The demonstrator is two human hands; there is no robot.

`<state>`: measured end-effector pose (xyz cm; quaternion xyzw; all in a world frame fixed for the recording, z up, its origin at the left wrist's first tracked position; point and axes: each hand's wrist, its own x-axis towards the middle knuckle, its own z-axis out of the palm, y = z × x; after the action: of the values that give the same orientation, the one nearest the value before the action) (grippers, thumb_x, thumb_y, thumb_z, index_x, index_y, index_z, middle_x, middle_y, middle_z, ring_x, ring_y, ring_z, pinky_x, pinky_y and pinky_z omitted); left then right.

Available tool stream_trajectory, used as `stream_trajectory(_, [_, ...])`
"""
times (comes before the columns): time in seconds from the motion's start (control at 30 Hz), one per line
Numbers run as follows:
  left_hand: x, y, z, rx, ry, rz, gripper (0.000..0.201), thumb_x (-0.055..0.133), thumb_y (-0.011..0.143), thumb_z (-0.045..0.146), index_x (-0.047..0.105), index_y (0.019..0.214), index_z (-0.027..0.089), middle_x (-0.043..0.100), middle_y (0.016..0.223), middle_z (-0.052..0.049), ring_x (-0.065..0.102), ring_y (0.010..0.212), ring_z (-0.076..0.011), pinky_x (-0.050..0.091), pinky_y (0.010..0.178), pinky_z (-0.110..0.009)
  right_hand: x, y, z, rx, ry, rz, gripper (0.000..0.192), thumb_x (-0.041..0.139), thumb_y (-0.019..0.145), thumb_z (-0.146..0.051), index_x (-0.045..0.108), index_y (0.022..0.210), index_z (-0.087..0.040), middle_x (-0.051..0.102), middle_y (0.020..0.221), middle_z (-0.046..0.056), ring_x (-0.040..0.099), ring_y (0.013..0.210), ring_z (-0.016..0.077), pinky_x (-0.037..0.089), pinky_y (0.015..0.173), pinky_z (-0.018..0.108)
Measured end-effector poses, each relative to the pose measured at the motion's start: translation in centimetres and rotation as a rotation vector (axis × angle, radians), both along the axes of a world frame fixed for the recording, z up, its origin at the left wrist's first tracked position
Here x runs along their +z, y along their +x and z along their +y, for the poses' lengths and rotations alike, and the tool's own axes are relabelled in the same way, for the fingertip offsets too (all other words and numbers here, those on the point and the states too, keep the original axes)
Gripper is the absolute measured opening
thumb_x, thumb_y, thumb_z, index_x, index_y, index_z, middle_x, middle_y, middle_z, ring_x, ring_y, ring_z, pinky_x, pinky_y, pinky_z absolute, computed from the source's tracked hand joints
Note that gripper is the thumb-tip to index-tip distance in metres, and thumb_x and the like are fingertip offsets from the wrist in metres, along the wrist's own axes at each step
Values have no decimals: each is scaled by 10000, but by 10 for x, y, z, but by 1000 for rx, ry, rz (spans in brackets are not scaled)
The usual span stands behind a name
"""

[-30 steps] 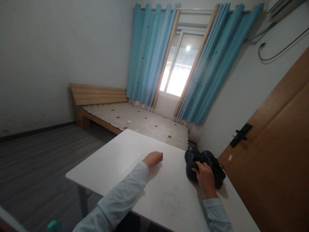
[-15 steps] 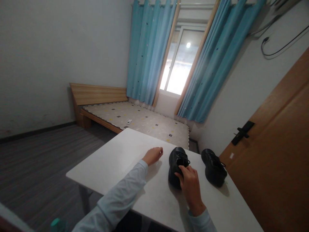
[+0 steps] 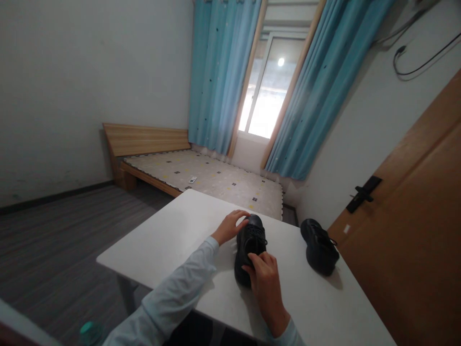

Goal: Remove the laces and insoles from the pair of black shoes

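Note:
A black lace-up shoe (image 3: pixel 249 242) lies on the white table (image 3: pixel 173 240), toe pointing away from me. My right hand (image 3: pixel 264 278) grips it at the heel and tongue. My left hand (image 3: pixel 230 227) touches the toe on its left side, fingers curled over it. A second black shoe (image 3: pixel 319 246) stands apart near the table's right edge, touched by neither hand.
A wooden door (image 3: pixel 414 230) with a black handle (image 3: pixel 363 193) stands close on the right. Behind the table are a low wooden bed (image 3: pixel 201 175), blue curtains (image 3: pixel 219 77) and a window. A green bottle cap (image 3: pixel 88 330) shows at the lower left. Grey floor spreads on the left.
My right hand has slid one shoe leftward away from the other, toward the table's middle. My left hand has moved from resting on the table onto that shoe's toe.

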<state>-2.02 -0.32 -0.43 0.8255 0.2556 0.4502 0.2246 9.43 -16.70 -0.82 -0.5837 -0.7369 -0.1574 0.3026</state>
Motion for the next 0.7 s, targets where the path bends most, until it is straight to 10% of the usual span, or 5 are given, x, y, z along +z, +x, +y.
stream_trajectory(0.7, [2,1,-9,-309,-64,135,424,643,753,382,588,1132,201,590,1202,-73,521,1138,-198,363,1008,-316,61,48,31,58,-208,107,231,490,868,-310,542,678,-191,573,654,14,531,644,165,381,605,271])
